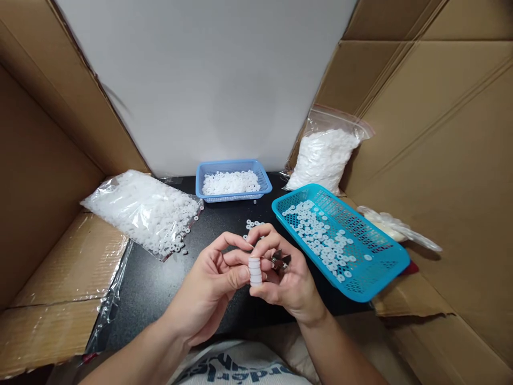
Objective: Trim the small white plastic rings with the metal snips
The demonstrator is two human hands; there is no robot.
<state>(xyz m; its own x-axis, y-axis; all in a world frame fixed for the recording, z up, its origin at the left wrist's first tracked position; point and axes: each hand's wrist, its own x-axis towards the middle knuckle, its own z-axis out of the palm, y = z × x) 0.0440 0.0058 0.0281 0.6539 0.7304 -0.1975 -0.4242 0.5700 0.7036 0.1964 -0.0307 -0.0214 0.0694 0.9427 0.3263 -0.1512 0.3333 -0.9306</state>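
Observation:
Between my two hands stands a short upright stack of white plastic rings [255,271]. My right hand [290,278] pinches the stack from top to bottom with finger and thumb. Tucked in that same hand is a small dark metal tool [281,260], its kind mostly hidden by the fingers. My left hand [222,270] is closed, with its thumb pressed against the left side of the stack. Just beyond my fingers, several loose white rings [253,223] lie on the black tabletop [156,289].
A turquoise basket [385,262] with scattered rings stands to the right. At the back is a blue basket [233,198] heaped with small white pieces. An open plastic bag [140,208] spills rings at left; another full bag [324,158] leans against the cardboard wall [436,139].

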